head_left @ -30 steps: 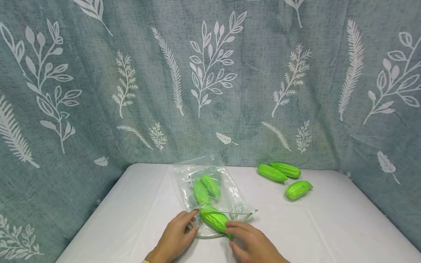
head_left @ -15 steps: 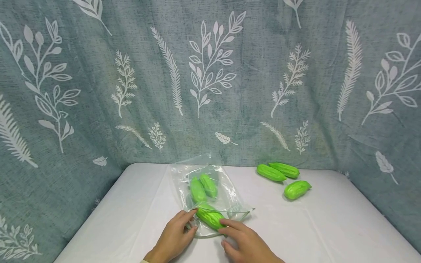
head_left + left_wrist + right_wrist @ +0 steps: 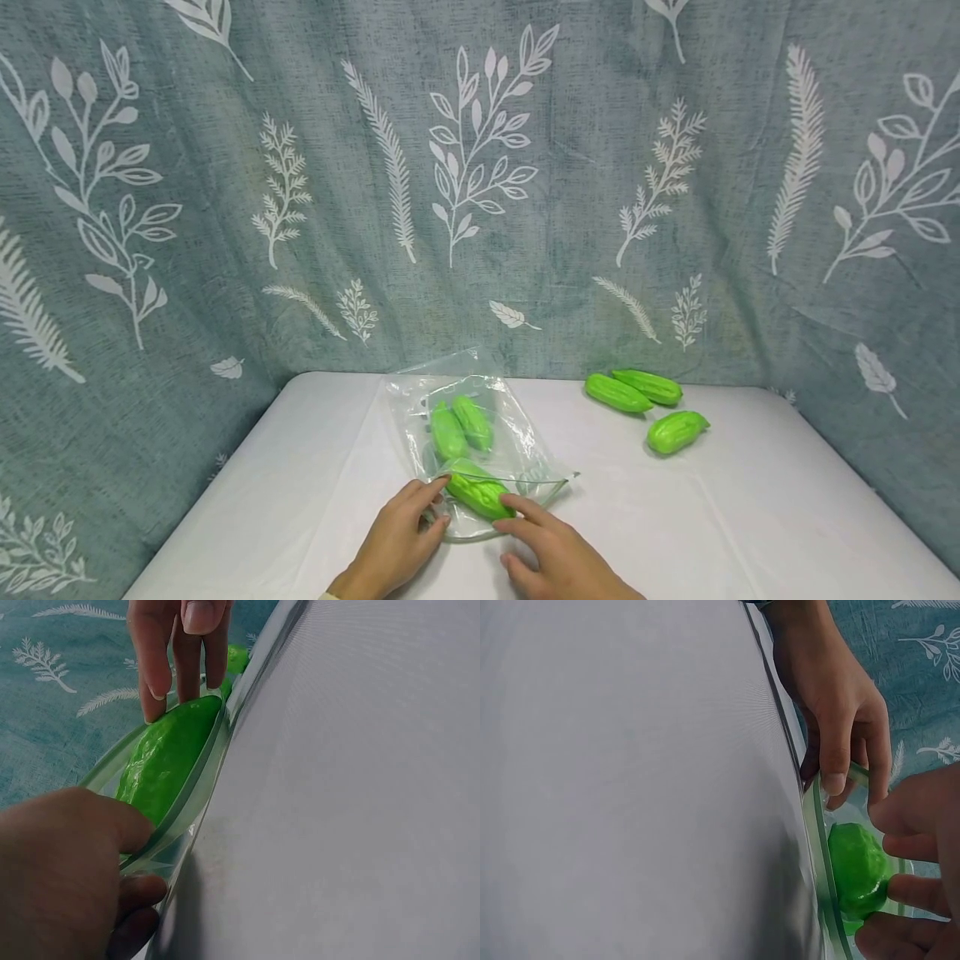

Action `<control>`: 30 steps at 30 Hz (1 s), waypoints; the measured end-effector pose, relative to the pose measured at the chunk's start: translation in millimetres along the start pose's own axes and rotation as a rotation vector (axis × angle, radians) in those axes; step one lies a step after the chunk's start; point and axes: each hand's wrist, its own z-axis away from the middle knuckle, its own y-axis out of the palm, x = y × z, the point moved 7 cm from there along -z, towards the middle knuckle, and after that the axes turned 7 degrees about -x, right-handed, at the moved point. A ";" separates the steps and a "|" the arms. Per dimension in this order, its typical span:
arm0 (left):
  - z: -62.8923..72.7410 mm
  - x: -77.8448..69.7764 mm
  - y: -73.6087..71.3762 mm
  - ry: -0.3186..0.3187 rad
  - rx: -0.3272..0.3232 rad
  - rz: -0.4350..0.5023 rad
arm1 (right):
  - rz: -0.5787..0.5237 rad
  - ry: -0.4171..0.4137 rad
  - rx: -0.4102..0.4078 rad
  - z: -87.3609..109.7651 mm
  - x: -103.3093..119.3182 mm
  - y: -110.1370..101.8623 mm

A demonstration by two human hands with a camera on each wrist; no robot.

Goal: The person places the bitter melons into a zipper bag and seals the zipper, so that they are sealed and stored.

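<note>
A clear zip bag (image 3: 517, 425) lies on the white table with its mouth toward me. Two bright green, ridged vegetables that look like bitter melons (image 3: 472, 423) are deep inside it. Another bitter melon (image 3: 480, 493) lies slantwise in the mouth, partly under the upper rim. My left hand (image 3: 401, 533) pinches the bag's left rim; in the left wrist view its thumb and fingers lie on either side of that edge. My right hand (image 3: 558, 550) touches the near end of the bitter melon (image 3: 172, 754) with extended fingertips, its thumb held apart.
Several loose items stand off the bag: two bitter melons (image 3: 618, 393) lie side by side at the back right, and a third bitter melon (image 3: 677, 432) is just in front of them. A patterned grey-green curtain (image 3: 480, 183) encloses the table (image 3: 322, 467) at the back and sides.
My right hand has moved left and slightly away from me, and the bitter melon under its fingertips has slid farther into the bag. My left hand stays at the rim.
</note>
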 end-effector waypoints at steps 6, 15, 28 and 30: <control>0.4 0.6 0.5 -0.015 0.014 0.003 | 0.034 -0.107 -0.049 1.3 7.2 0.1; -0.1 -0.7 0.2 -0.006 0.014 -0.002 | 0.083 -0.208 -0.080 0.6 15.1 -0.2; 0.0 -0.9 1.2 -0.005 0.023 -0.008 | 0.079 -0.103 0.055 -4.6 10.7 11.7; -0.3 -1.4 0.7 0.001 0.021 -0.006 | 0.075 -0.085 0.062 -6.0 10.1 12.6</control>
